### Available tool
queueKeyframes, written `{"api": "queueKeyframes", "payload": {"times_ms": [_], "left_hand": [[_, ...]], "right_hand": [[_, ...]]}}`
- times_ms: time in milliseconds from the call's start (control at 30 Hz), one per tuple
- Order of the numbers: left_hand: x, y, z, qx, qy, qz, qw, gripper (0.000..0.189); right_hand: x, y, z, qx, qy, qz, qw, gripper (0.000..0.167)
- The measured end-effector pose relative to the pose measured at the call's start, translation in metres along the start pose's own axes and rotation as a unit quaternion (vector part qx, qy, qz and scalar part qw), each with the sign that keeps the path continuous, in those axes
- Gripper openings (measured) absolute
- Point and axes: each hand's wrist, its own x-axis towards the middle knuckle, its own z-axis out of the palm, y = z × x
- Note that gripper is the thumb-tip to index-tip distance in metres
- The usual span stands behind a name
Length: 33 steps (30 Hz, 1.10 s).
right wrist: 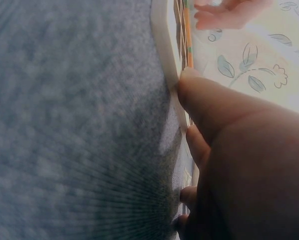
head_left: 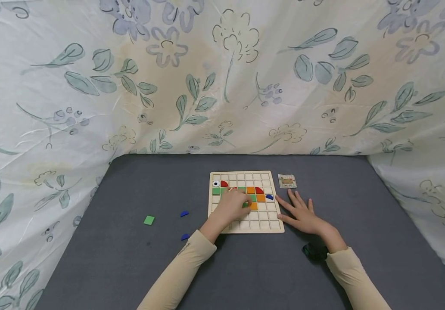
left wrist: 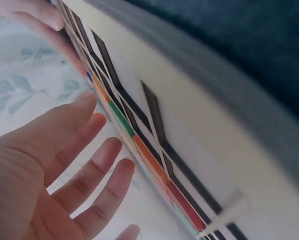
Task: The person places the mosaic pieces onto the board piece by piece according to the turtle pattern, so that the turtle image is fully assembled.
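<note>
A pale wooden grid board (head_left: 262, 224) lies on the dark table, with coloured tiles set in its cells. My left hand (head_left: 230, 204) is over the middle of the board, its fingertips close to the green and orange tiles (left wrist: 122, 120); no piece shows between the fingers, which are loosely bent in the left wrist view. On the board I see orange tiles (head_left: 261, 198), red quarter-round pieces (head_left: 259, 190), a blue half-round piece (head_left: 269, 197) and a white eye tile (head_left: 216, 184). My right hand (head_left: 305, 217) has its fingers spread, thumb and forefinger touching the board's right edge (right wrist: 172, 75).
To the left of the board lie a loose green square tile (head_left: 149, 220) and two blue half-round pieces, one farther back (head_left: 184, 213) and one nearer (head_left: 185, 237). A small picture card (head_left: 287, 181) lies beyond the right fingertips. Flowered cloth (head_left: 238, 107) hangs behind the table.
</note>
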Motion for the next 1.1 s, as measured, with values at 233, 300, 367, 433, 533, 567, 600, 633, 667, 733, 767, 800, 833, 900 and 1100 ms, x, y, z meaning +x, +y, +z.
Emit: {"api": "queueKeyframes", "payload": {"times_ms": [233, 300, 367, 433, 533, 567, 600, 633, 667, 733, 767, 800, 833, 900, 1100], "left_hand": [[-0.016, -0.009, -0.007, -0.018, 0.017, -0.003, 0.9997, 0.015], [-0.021, -0.012, -0.01, -0.019, 0.021, -0.002, 0.9996, 0.018], [-0.027, -0.016, -0.013, -0.019, 0.026, -0.003, 0.9995, 0.02], [-0.032, -0.021, -0.015, -0.016, 0.031, -0.005, 0.9994, 0.021], [-0.041, -0.028, -0.019, -0.014, 0.039, -0.008, 0.9991, 0.021], [-0.044, -0.031, -0.021, -0.012, 0.041, -0.01, 0.999, 0.021], [-0.048, -0.034, -0.022, -0.012, 0.044, -0.013, 0.9989, 0.021], [-0.051, -0.037, -0.024, -0.012, 0.048, -0.015, 0.9987, 0.02], [-0.054, -0.039, -0.025, -0.013, 0.05, -0.019, 0.9985, 0.02], [-0.06, -0.045, -0.028, -0.015, 0.054, -0.029, 0.998, 0.02], [-0.063, -0.048, -0.029, -0.019, 0.056, -0.035, 0.9976, 0.02], [-0.066, -0.051, -0.03, -0.021, 0.059, -0.041, 0.9972, 0.02], [-0.069, -0.054, -0.031, -0.022, 0.063, -0.046, 0.9967, 0.02], [-0.075, -0.06, -0.033, -0.025, 0.067, -0.055, 0.9959, 0.021], [-0.092, -0.08, -0.035, -0.033, 0.078, -0.08, 0.9931, 0.023]], "right_hand": [[0.0, 0.0, -0.001, 0.002, -0.004, 0.001, 1.0, 0.069], [0.0, 0.0, -0.001, 0.002, -0.005, 0.001, 1.0, 0.069], [-0.001, -0.001, -0.001, 0.004, -0.001, -0.003, 1.0, 0.068], [-0.001, -0.001, 0.0, 0.005, 0.002, -0.006, 1.0, 0.068], [-0.001, -0.002, 0.0, 0.003, 0.003, -0.006, 1.0, 0.068], [0.0, -0.002, 0.0, 0.001, 0.001, -0.004, 1.0, 0.069], [0.0, -0.002, 0.0, 0.002, 0.0, -0.004, 1.0, 0.068], [0.0, -0.002, 0.0, 0.003, 0.0, -0.003, 1.0, 0.069], [0.0, -0.003, -0.001, 0.003, -0.001, -0.003, 1.0, 0.069], [0.0, -0.003, -0.001, 0.004, 0.0, -0.005, 1.0, 0.068], [0.0, -0.003, -0.001, 0.003, 0.001, -0.004, 1.0, 0.068], [-0.001, -0.003, -0.001, 0.005, 0.001, -0.005, 1.0, 0.068], [-0.001, -0.003, -0.001, 0.005, 0.002, -0.004, 1.0, 0.068], [-0.001, -0.003, -0.001, 0.006, 0.002, -0.003, 1.0, 0.068], [0.0, -0.002, 0.0, 0.001, -0.002, 0.003, 1.0, 0.069]]}}
